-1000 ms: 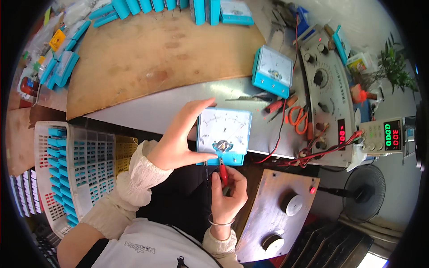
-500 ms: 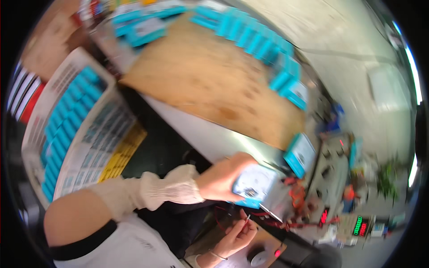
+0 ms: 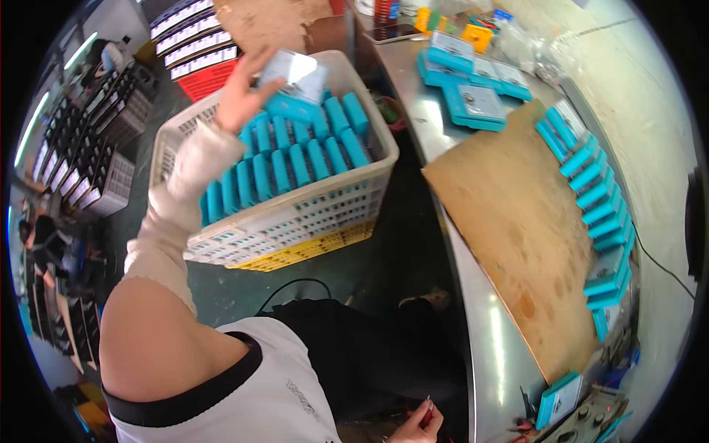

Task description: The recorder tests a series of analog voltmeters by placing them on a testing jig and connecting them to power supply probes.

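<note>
My left hand (image 3: pixel 242 92) is stretched out over a white plastic crate (image 3: pixel 303 205), its fingers on a teal meter (image 3: pixel 297 78) with a clear front. The meter is tilted above the rows of similar teal meters (image 3: pixel 281 171) standing on edge in the crate. Whether it touches them I cannot tell. Low in the picture, my right hand (image 3: pixel 415 430) is closed round a thin tool (image 3: pixel 427 415) with a red handle and a small light tip; most of it is hidden by the fingers.
On the metal bench (image 3: pixel 484 332) at right lies a brown board (image 3: pixel 517 244), with a row of teal meters (image 3: pixel 602 199) along its far edge. More meters (image 3: pixel 476 103) lie at the back. Dark boxes (image 3: pixel 193 44) are stacked beyond the crate; an instrument with knobs (image 3: pixel 591 417) stands at lower right.
My view has swung left. My left hand has carried the meter from the bench's near end to above the crate. The right hand still holds the thin tool.
</note>
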`<action>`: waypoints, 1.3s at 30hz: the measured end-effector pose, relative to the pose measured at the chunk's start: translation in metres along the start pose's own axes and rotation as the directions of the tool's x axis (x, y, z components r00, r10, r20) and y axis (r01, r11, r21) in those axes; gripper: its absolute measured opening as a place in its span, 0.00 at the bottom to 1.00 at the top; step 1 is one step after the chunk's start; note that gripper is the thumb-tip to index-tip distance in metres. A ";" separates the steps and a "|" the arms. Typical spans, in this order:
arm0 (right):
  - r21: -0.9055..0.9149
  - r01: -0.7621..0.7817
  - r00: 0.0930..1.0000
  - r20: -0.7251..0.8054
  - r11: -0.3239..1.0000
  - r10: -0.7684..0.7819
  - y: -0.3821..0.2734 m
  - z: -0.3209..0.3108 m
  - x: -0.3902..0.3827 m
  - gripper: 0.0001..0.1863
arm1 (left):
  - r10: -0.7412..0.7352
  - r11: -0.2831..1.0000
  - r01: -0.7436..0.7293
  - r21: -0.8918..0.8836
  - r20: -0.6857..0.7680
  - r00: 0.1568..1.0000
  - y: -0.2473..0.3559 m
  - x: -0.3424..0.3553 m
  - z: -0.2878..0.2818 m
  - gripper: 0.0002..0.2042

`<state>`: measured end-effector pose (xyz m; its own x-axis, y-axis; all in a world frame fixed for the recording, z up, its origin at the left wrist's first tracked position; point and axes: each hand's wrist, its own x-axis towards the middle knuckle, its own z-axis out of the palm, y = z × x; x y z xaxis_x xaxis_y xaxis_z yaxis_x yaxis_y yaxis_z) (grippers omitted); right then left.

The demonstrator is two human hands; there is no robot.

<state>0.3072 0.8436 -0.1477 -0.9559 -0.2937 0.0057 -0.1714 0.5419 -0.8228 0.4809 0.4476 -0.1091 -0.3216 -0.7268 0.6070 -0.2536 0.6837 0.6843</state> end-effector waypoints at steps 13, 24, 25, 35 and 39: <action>-0.265 0.076 0.992 -0.075 0.961 -0.099 0.048 -0.028 -0.005 0.09 | -0.823 0.288 0.475 0.832 -0.039 0.566 -0.260 0.009 -0.267 0.33; -0.317 0.154 0.984 -0.036 0.936 -0.174 0.061 -0.024 -0.017 0.10 | -0.936 0.251 0.887 0.388 -0.135 0.324 -0.151 -0.039 -0.210 0.25; -0.315 0.128 0.989 -0.036 0.940 -0.147 0.062 -0.024 -0.017 0.10 | -0.942 0.239 0.907 0.348 -0.143 0.304 -0.141 -0.044 -0.204 0.24; -0.266 0.143 0.988 -0.016 0.953 -0.153 0.059 -0.014 -0.011 0.10 | -0.965 0.187 0.972 0.141 -0.161 0.209 -0.085 -0.082 -0.182 0.19; -0.278 0.128 0.990 -0.028 0.952 -0.141 0.063 -0.017 -0.008 0.11 | -0.906 0.373 0.904 0.206 -0.127 0.403 -0.086 -0.094 -0.186 0.17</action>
<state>0.3002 0.8931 -0.1898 -0.9284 -0.3451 0.1380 -0.3519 0.6970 -0.6248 0.7029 0.4445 -0.1500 0.2158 -0.9210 -0.3244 -0.5735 -0.3884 0.7213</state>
